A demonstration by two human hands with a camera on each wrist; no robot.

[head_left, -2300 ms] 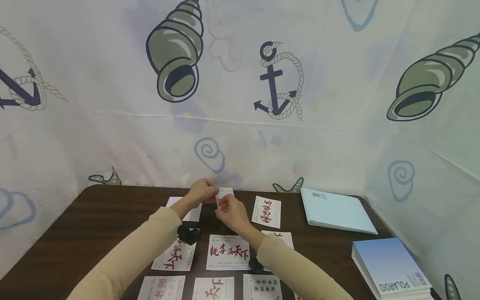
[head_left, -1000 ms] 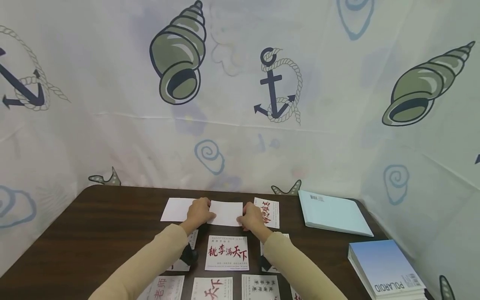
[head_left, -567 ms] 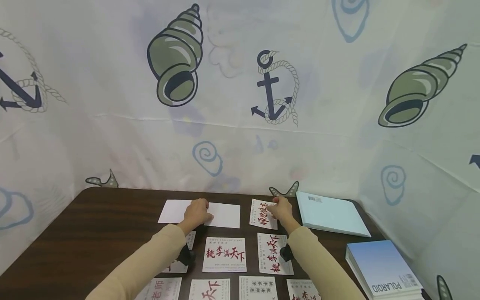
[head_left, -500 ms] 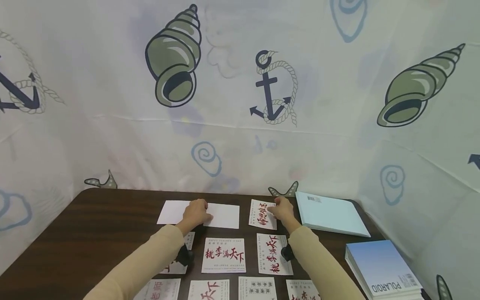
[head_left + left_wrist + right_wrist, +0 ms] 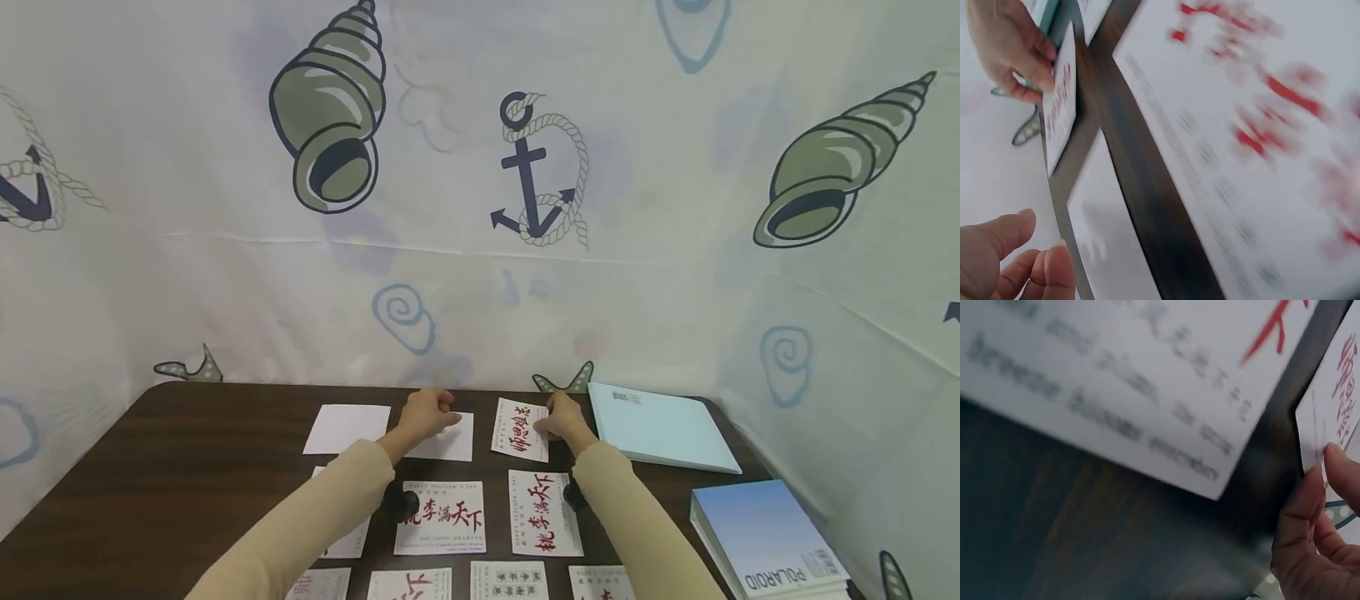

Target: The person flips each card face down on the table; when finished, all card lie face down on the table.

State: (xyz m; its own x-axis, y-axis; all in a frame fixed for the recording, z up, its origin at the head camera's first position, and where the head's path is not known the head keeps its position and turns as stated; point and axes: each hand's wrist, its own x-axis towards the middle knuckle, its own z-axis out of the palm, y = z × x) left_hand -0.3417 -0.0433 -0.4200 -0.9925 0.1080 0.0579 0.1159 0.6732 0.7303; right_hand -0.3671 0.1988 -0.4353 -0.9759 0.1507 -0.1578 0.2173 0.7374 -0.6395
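At the back of the table my right hand (image 5: 564, 423) pinches the right edge of a white card (image 5: 510, 432) with red Chinese characters. Thumb and index finger meet on that card (image 5: 1325, 403) in the right wrist view. My left hand (image 5: 426, 417) hovers over a blank white card (image 5: 453, 446), its fingers loosely bent. In the left wrist view, a gap shows between the thumb and fingers of my left hand (image 5: 1019, 262), with nothing held; the blank card (image 5: 1110, 234) lies beside it. A second blank card (image 5: 347, 429) lies farther left.
Rows of printed cards lie nearer me, including a red-lettered middle card (image 5: 442, 521) and a sideways one (image 5: 542, 525). My left forearm partly covers others. A pale blue flat book (image 5: 663, 425) and a thick POLAROID book (image 5: 772, 533) occupy the right side of the dark table (image 5: 187, 483).
Both hands earlier laid the blank card flat. My right hand then moved right to the red-lettered card. My left hand has since lifted off the blank cards and shifted right.
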